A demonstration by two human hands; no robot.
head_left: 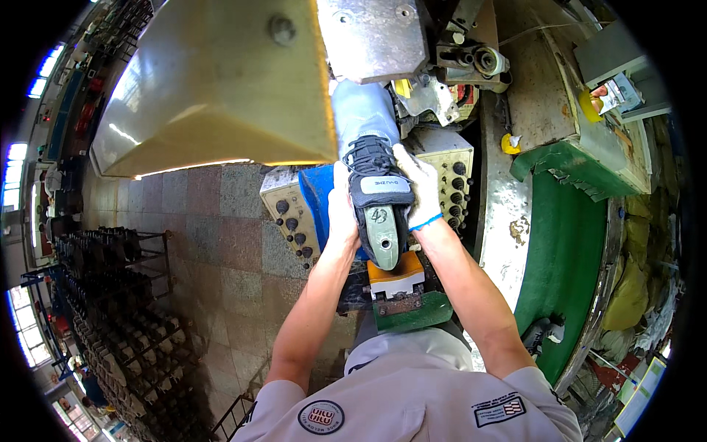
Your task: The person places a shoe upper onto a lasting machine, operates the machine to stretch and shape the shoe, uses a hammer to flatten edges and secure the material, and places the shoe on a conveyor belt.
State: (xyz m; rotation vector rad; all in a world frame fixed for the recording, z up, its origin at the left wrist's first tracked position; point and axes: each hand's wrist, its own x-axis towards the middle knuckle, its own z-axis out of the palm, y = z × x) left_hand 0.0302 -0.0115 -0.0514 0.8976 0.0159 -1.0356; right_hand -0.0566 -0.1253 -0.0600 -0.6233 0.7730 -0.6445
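Observation:
Between my two hands is a black lace-up shoe (pixel 368 158) with a pale label on its tongue. A grey-green shoe last (pixel 381 225) fills it and sticks out at the heel end towards me. My left hand (pixel 342 202), in a white glove, presses along the shoe's left side. On the other side my right hand (pixel 420 180), gloved too and with a blue band at the wrist, grips the shoe with the thumb near the laces. The last's near end is right by an orange pad (pixel 394 271) on a machine bracket. Beyond the toe end is a pale blue padded form (pixel 364 107).
A large metal cover (pixel 213 88) and a steel plate (pixel 372 37) overhang the work. Control boxes with black knobs (pixel 456 184) flank it. A green conveyor belt (pixel 552 250) at right carries another shoe (pixel 540 335). Loaded racks (pixel 125 295) stand at left.

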